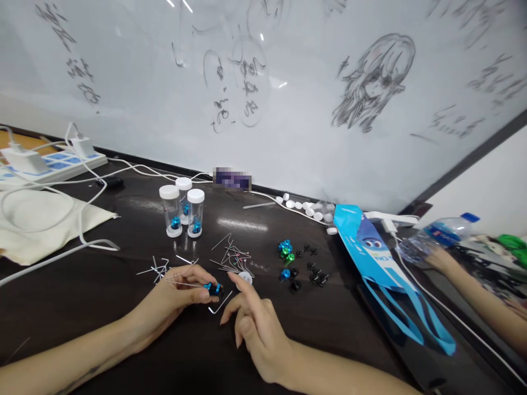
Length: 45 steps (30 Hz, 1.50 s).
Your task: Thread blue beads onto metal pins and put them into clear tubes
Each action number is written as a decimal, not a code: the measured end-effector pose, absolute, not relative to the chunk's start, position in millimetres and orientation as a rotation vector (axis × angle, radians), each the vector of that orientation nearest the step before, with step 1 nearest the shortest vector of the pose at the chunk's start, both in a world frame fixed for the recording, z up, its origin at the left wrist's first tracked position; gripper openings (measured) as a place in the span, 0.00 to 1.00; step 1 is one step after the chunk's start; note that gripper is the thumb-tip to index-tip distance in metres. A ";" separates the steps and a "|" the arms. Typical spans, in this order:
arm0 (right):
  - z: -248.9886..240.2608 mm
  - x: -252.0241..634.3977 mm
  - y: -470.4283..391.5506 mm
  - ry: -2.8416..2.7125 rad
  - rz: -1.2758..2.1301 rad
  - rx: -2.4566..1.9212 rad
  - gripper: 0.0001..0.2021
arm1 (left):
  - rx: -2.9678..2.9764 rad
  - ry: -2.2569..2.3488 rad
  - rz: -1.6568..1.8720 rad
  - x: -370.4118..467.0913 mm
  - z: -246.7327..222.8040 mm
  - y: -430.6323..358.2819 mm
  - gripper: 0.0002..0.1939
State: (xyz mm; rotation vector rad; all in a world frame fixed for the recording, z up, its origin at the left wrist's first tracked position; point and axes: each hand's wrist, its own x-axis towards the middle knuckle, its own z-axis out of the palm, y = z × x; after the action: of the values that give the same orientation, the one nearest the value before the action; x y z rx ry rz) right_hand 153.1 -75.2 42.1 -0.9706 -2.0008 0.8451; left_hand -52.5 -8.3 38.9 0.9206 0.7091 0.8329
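My left hand (187, 291) pinches a small blue and black metal part (213, 288), and a thin bent wire runs back from it across the fingers. Just to the right, my right hand (257, 329) holds nothing, its fingers apart and the index finger stretched toward the part. Beyond that fingertip lies a round white cap (245, 277). An L-shaped hex key (220, 303) rests on the dark table between the hands. Thin wire pins with coloured beads (234, 257) are scattered past the hands, and more hex keys (158, 269) lie behind my left hand.
Three clear vials (195, 214) with white lids stand at the back. Blue, green (290, 258) and black (317, 274) small parts lie to the right. Farther right are a blue bag (362, 247), cables and a bottle (447, 230) beside another person's hand. A power strip (61, 167) sits far left.
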 end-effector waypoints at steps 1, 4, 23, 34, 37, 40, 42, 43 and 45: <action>42.3 153.0 -75.3 -1.994 0.848 -0.969 0.31 | 0.919 0.707 0.835 -52.7 38.5 -8.2 0.08; 43.3 152.7 -75.4 -2.006 0.859 -0.995 0.28 | 0.921 0.704 0.840 -52.7 38.8 -8.6 0.08; 43.0 152.5 -76.3 -2.050 0.785 -1.019 0.30 | 0.934 0.698 0.830 -54.1 33.7 -8.0 0.08; 42.3 152.8 -76.0 -2.030 0.792 -1.036 0.28 | 0.940 0.680 0.827 -53.5 32.1 -6.3 0.08; 42.8 152.4 -76.7 -2.017 0.793 -1.073 0.27 | 0.940 0.682 0.821 -54.0 31.4 -6.1 0.08; 43.4 151.9 -76.9 -1.995 0.796 -1.080 0.27 | 0.940 0.683 0.833 -54.6 31.5 -6.4 0.08; 43.6 151.7 -76.7 -2.003 0.806 -1.072 0.27 | 0.937 0.684 0.829 -54.7 32.0 -6.8 0.08; 43.6 151.6 -76.5 -2.001 0.808 -1.066 0.27 | 0.934 0.686 0.825 -54.8 32.3 -7.1 0.08; 43.6 151.5 -76.2 -1.985 0.803 -1.054 0.27 | 0.930 0.694 0.819 -54.9 33.0 -7.7 0.08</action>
State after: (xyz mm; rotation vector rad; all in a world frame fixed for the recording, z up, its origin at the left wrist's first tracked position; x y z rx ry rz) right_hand 151.5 -76.2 43.6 -1.0544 -1.9852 0.8028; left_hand -54.9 -7.7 33.0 0.9300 0.6941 0.8189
